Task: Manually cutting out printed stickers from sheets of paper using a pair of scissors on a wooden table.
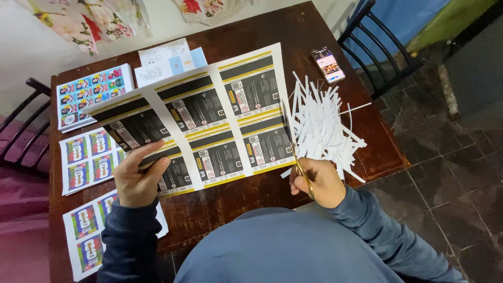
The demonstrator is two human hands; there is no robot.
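My left hand [137, 177] grips the near left edge of a large printed sheet [209, 118] of black and yellow label panels, lifting it off the dark wooden table [377, 147]. My right hand [320, 181] is closed on gold-handled scissors [294, 149], whose blades point away from me along the sheet's right edge. A heap of thin white paper strips [322, 126] lies just right of the scissors.
Sheets of colourful stickers lie on the table's left side: a stack [89, 94] at the far left, one sheet [86, 160] in the middle, and another sheet [86, 238] near me. White and blue papers [167, 60] sit at the back. A phone [328, 64] rests far right. Black chairs [367, 36] flank the table.
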